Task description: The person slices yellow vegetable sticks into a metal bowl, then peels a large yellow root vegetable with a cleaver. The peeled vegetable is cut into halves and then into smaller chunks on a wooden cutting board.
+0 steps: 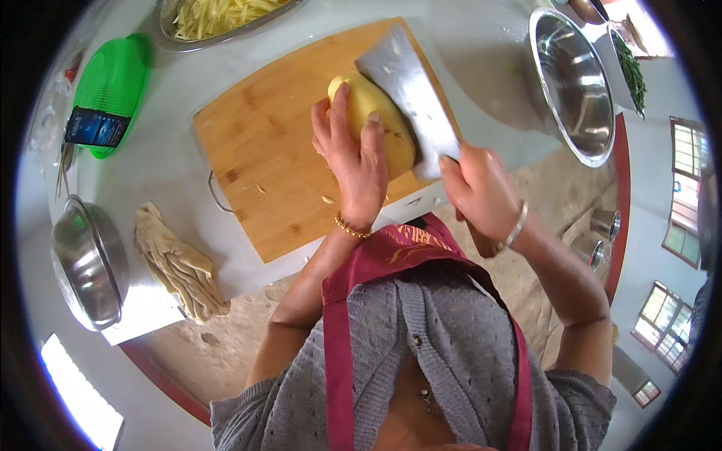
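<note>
A large peeled yellow potato (401, 147) lies on a wooden cutting board (265, 141). My left hand (355, 146) presses on its left side with the fingers spread over the top. In my right hand (479, 189) is the handle of a broad metal cleaver (409, 90); its blade stands along the potato's right side. Whether the edge is in the potato is hidden. Small pale scraps dot the board's near part. Beyond the board, a metal tray (225, 42) holds pale yellow strips (217, 17).
Right of the board stands a steel bowl (575, 90), with a container of chopped greens (629, 73) behind. To the left are a green plastic basket (113, 73), a dark packet (97, 127), a crumpled cloth (175, 262) and steel bowls (84, 265).
</note>
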Tool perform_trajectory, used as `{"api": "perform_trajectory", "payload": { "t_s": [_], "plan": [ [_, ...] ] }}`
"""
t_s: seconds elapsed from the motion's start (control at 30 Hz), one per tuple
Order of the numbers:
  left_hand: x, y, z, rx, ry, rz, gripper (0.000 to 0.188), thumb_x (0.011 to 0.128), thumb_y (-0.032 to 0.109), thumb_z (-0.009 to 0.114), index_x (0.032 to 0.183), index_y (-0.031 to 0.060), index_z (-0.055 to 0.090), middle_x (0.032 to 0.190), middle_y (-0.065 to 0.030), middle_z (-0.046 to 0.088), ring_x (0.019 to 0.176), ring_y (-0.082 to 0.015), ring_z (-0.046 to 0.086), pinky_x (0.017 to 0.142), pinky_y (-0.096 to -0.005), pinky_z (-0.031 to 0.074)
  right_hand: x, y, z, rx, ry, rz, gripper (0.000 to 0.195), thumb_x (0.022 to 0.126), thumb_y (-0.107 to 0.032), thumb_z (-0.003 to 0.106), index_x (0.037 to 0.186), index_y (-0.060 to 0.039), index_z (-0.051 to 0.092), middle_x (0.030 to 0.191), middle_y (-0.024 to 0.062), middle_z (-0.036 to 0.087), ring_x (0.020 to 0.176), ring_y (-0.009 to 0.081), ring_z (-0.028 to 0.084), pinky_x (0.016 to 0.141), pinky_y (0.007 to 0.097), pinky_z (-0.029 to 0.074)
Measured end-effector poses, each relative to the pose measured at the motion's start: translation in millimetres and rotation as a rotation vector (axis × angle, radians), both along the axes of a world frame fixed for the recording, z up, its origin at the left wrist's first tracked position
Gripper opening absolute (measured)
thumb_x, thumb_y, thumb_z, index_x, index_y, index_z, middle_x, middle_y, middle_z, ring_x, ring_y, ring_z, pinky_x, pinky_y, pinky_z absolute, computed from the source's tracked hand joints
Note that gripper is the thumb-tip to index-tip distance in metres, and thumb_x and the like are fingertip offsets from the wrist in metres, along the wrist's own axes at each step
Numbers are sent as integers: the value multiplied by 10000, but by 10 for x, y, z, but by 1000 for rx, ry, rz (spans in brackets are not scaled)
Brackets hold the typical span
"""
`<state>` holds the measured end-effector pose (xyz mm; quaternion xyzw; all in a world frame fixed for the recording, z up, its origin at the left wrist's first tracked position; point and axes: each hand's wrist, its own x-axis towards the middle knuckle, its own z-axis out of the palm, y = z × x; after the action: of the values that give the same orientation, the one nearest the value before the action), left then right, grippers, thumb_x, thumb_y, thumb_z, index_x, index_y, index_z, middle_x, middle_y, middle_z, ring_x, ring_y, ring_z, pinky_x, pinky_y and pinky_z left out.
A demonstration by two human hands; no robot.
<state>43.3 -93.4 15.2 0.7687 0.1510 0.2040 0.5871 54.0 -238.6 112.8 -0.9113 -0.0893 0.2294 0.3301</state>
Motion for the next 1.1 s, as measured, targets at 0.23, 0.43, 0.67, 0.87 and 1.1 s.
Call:
{"api": "perform_trajectory", "payload": {
  "t_s": [0.23, 0.43, 0.67, 0.87, 1.1],
  "plan": [
    [31, -13, -11, 63, -55, 28, 423, 893, 61, 522, 1309, 19, 462, 1188, -118, 457, 1060, -221, 457, 843, -299, 446, 30, 32, -419, 8, -136, 105, 207, 818, -105, 539, 702, 57, 485, 631, 277, 564, 646, 458, 580, 586, 487, 471],
    [-23, -39, -34, -102, -27, 48, 399, 898, 70, 511, 1290, 11, 467, 1217, -115, 447, 1096, -219, 448, 915, -317, 415, -30, -96, -131, 78, -113, 59, 176, 879, -101, 521, 824, 62, 483, 590, 245, 534, 578, 428, 562, 534, 475, 430],
    [-11, -22, -37, -40, -26, 54, 406, 902, 106, 514, 1295, 27, 449, 1279, -128, 414, 1169, -249, 415, 997, -338, 355, -383, -382, 259, 45, -144, 34, 191, 882, -81, 530, 991, 74, 505, 566, 226, 521, 542, 406, 564, 499, 445, 421],
    [5, -36, -16, -29, 3, 65, 399, 892, 97, 518, 1282, 33, 461, 1256, -136, 433, 1168, -252, 415, 1006, -345, 338, -423, -407, 243, 41, -110, 21, 193, 881, -88, 524, 977, 77, 496, 579, 231, 530, 567, 412, 573, 523, 448, 429],
    [7, 4, -60, -101, -12, 23, 469, 862, 201, 543, 1295, 54, 437, 1269, -179, 386, 1171, -347, 348, 1039, -465, 237, -392, -370, 411, 10, 106, -69, 187, 890, -115, 511, 954, 60, 494, 603, 248, 539, 613, 445, 565, 553, 479, 426]
  ]
}}
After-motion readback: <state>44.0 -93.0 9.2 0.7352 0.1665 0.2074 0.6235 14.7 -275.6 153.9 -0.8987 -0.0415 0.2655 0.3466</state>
